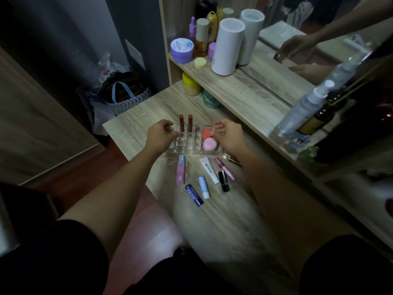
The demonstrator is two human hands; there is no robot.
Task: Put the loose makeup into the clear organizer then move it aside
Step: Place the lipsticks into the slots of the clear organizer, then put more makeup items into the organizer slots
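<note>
Arms: both forearms reach forward from black sleeves over the wooden surface (229, 220), one on each side of the loose makeup.
Loose makeup, nearest: a dark blue stick (194, 195) printed "NIVEA" lies closest to the person; at its 1 o'clock lies a pale blue and white stick (204, 187).
Loose makeup, next row: a pink and blue tube (180, 172) at 10 o'clock from the blue stick; a white tube (209, 170) reading "LIPS" plus smaller words too blurred to read; a black lipstick (224, 181) to its right; a pink slim tube (224, 168) beyond that; a brush tip (231, 159) partly under the right forearm.
Left hand (162, 136): fingers curled together, pinching the left edge of the clear organizer (189, 146).
Right hand (228, 134): fingers curled at the organizer's right end, touching an orange sponge (206, 133); whether it grips the sponge or the rim, I cannot tell.
Clear organizer: sits on the surface at 12 o'clock from the loose makeup, between both hands.
Organizer contents: two brown lipsticks (185, 122) upright in the far left cells; the orange sponge and a pink round piece (209, 144) in the right compartment; the middle cells look unfilled.
Shelf (244, 86): at 12 o'clock beyond the organizer, holding a purple jar (182, 50) with blurred lettering, bottles, and a white cylinder (228, 46).
</note>
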